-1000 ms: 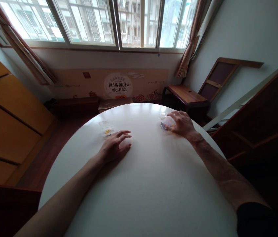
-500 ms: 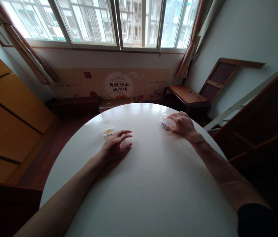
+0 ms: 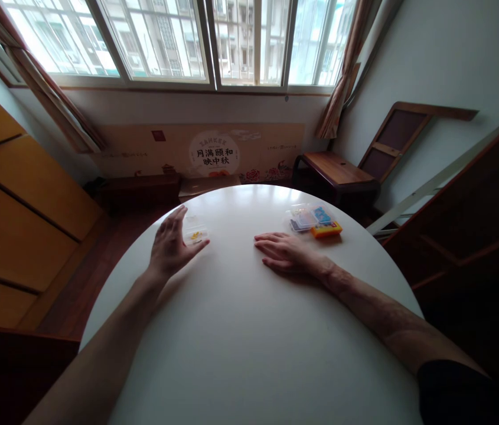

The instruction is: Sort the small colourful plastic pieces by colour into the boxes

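Observation:
My left hand [image 3: 172, 244] is open at the left of the white round table [image 3: 249, 342], thumb spread from the fingers. Beside it, partly behind the thumb, lies a small clear plastic box [image 3: 192, 224] with its lid up and yellow pieces [image 3: 196, 235] inside. My right hand [image 3: 285, 252] rests flat near the table's middle, fingers stretched out and holding nothing. Beyond it, to the right, sits a clear plastic case [image 3: 303, 217] with dark, pale and blue contents. An orange-and-yellow packet [image 3: 326, 229] lies against the case's front right side.
Past the table's far edge stand a wooden chair [image 3: 338, 168] on the right and a low cardboard box [image 3: 207, 186]. A printed panel [image 3: 267, 150] leans under the window. Orange cabinets [image 3: 19, 230] stand at the left, a dark wooden panel [image 3: 466, 230] at the right.
My right hand has moved left and nearer, off the clear case, uncovering the case and the orange packet. My left hand has shifted left and turned, coming beside the small box.

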Available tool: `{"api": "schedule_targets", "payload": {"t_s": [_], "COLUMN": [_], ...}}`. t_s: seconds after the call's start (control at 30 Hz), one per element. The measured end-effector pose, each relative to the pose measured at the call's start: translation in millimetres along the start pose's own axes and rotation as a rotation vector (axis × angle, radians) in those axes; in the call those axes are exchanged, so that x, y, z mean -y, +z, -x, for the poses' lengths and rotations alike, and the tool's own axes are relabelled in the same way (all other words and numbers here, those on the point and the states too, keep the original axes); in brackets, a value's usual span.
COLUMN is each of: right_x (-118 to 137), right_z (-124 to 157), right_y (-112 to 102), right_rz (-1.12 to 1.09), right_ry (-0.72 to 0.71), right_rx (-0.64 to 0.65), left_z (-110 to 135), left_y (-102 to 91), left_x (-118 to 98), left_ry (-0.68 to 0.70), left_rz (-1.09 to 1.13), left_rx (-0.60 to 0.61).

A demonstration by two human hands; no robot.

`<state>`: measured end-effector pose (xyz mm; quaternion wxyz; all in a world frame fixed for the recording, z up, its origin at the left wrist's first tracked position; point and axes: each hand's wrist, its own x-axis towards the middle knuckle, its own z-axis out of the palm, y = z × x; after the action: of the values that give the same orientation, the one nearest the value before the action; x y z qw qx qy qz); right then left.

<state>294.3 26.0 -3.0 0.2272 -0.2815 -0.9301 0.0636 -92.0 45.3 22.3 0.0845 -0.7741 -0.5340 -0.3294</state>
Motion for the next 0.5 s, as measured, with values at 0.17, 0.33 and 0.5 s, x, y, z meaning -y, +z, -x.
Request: {"api": "schedule_targets", "payload": {"t_s": [0.17, 0.33, 0.5], "right_x": [-4.4, -2.7, -2.6], "right_z": [1.9, 2.2, 2.0], "right_y": [0.7, -0.5, -0.6], "right_rz": [-0.038, -0.05, -0.06], "right_ry": [0.02, 0.03, 0.033], "right_rx": [0.013, 0.006, 0.0], "left_z": [3.2, 5.5, 5.9], "left_y": [2.7, 2.5, 7.2], "left_x": [10.8, 4.1, 4.2], "left_ry": [-0.073, -0.033, -0.086], "left_rz": [-0.021, -0.046, 0.099], "left_rx": [0.08, 0.079, 0.083]}}
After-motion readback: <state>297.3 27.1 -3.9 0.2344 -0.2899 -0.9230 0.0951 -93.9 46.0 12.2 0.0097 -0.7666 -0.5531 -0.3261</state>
